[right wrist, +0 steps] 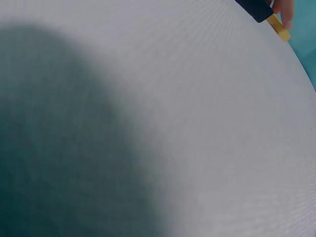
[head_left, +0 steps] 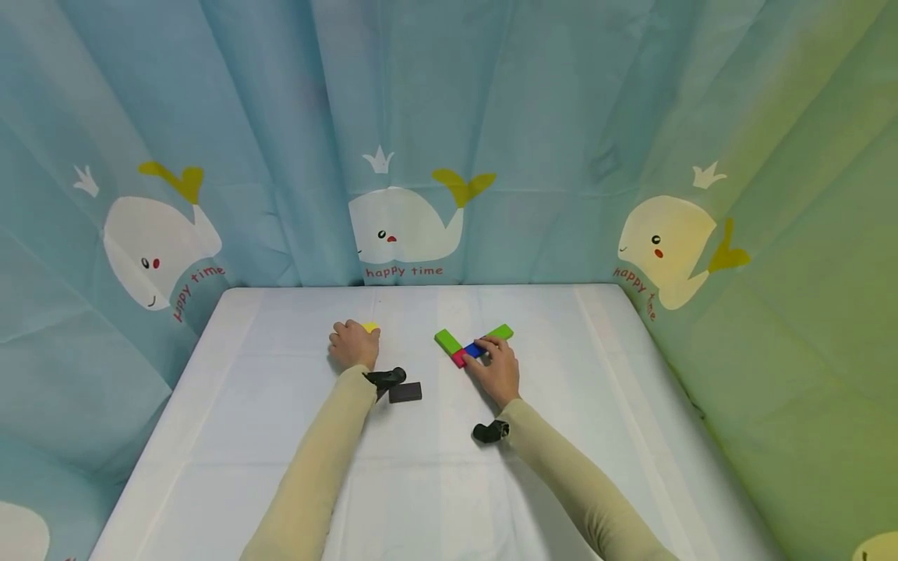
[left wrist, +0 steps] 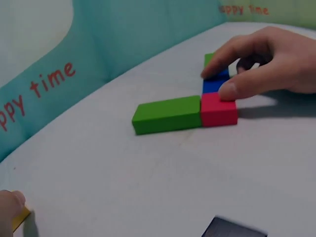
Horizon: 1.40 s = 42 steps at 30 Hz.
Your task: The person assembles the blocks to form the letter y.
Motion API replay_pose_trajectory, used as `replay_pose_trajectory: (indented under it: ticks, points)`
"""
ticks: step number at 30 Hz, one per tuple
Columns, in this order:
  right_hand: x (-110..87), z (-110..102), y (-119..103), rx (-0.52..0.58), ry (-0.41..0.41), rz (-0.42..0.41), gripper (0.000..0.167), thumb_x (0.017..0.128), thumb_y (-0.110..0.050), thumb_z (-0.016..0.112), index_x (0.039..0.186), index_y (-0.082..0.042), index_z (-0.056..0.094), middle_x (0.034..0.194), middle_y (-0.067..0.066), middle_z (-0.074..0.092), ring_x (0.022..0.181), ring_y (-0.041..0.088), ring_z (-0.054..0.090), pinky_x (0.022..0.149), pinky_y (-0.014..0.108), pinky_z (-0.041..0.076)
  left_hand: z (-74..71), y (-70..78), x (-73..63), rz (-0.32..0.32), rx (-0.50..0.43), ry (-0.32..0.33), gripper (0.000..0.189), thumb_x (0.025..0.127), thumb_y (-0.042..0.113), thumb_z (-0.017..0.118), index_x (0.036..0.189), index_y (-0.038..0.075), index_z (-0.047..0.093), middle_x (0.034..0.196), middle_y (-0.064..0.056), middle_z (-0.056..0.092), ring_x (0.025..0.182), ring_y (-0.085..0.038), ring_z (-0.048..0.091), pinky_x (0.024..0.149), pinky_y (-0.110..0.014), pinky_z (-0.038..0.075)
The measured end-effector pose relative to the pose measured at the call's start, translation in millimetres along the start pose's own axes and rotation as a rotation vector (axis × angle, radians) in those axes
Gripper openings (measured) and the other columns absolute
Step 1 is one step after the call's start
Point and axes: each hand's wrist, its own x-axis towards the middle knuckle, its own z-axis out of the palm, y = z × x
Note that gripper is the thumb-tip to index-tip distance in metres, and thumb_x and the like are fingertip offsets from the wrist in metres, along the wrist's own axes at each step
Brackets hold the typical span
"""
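My left hand (head_left: 354,344) holds a yellow block (head_left: 371,327) at the left, its fingers covering most of it. In the left wrist view the thumb (left wrist: 11,202) lies against that block's edge. My right hand (head_left: 500,372) pinches a blue block (head_left: 474,351) between thumb and index finger. The thumb tip sits right at a small red block (left wrist: 218,109), the corner of a V-shaped row. One long green block (head_left: 448,342) meets the red one end-on. Another green block (head_left: 500,332) continues past the blue one, partly behind the fingers.
A black block (head_left: 405,392) lies on the white table (head_left: 435,483) near the left wrist. Black camera mounts (head_left: 491,432) stick out from both wrists. A blue-green curtain (head_left: 547,140) with whale prints hangs behind the table and along its sides.
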Motion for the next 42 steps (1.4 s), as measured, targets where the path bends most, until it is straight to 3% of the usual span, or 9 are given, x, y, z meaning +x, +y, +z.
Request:
replay_pose_trajectory:
  ticks: [8,17,26,33,38,42]
  points:
    - [0.1,1.2,2.8,0.010,0.012,-0.018,0.044,0.083,-0.033,0.078,0.118,-0.007,0.070,0.126,0.014,0.056,0.117,0.036,0.050,0.097,0.054,0.037,6.0,11.7,-5.9,0.036,0.013,-0.009,0.047,0.089,0.030,0.071,0.113,-0.009,0.060,0.114,-0.026,0.052,0.107,-0.042,0.049,0.090,-0.054,0.042]
    - [1.4,1.1,4.6,-0.003,0.014,-0.005,0.044,0.083,-0.034,0.078,0.118,-0.009,0.070,0.127,0.012,0.055,0.114,0.033,0.051,0.094,0.049,0.038,10.1,16.4,-3.5,-0.003,-0.024,-0.006,0.054,0.088,0.037,0.072,0.115,-0.008,0.059,0.116,-0.028,0.051,0.108,-0.043,0.049,0.089,-0.054,0.044]
    - [-1.6,3.5,3.1,-0.004,0.071,-0.061,0.046,0.085,-0.040,0.074,0.114,-0.004,0.070,0.123,0.016,0.056,0.109,0.036,0.052,0.090,0.050,0.039,9.1,15.9,-1.3,-0.027,0.002,-0.005,0.056,0.088,0.036,0.072,0.118,-0.008,0.055,0.118,-0.028,0.050,0.110,-0.043,0.048,0.090,-0.054,0.043]
    - [-0.7,0.5,1.0,0.002,0.005,0.012,0.043,0.084,-0.033,0.077,0.118,-0.008,0.070,0.129,0.014,0.054,0.117,0.034,0.050,0.097,0.050,0.037,7.4,17.6,0.2,-0.021,-0.003,0.002,0.056,0.088,0.038,0.072,0.114,-0.010,0.055,0.114,-0.028,0.051,0.107,-0.042,0.049,0.088,-0.054,0.044]
    - [-0.8,1.2,2.2,0.001,0.012,-0.006,0.042,0.084,-0.033,0.077,0.116,-0.008,0.070,0.127,0.013,0.055,0.116,0.035,0.051,0.096,0.051,0.038,7.8,19.1,-0.2,-0.015,0.001,0.009,0.059,0.085,0.037,0.075,0.112,-0.011,0.054,0.113,-0.027,0.051,0.105,-0.042,0.050,0.087,-0.053,0.046]
    - [-0.8,-0.1,2.6,0.002,0.020,-0.021,0.042,0.083,-0.033,0.078,0.116,-0.008,0.071,0.126,0.014,0.056,0.115,0.036,0.052,0.095,0.052,0.039,8.7,19.9,0.0,0.007,0.000,-0.027,0.053,0.088,0.028,0.072,0.117,-0.011,0.053,0.115,-0.026,0.052,0.106,-0.042,0.050,0.086,-0.053,0.047]
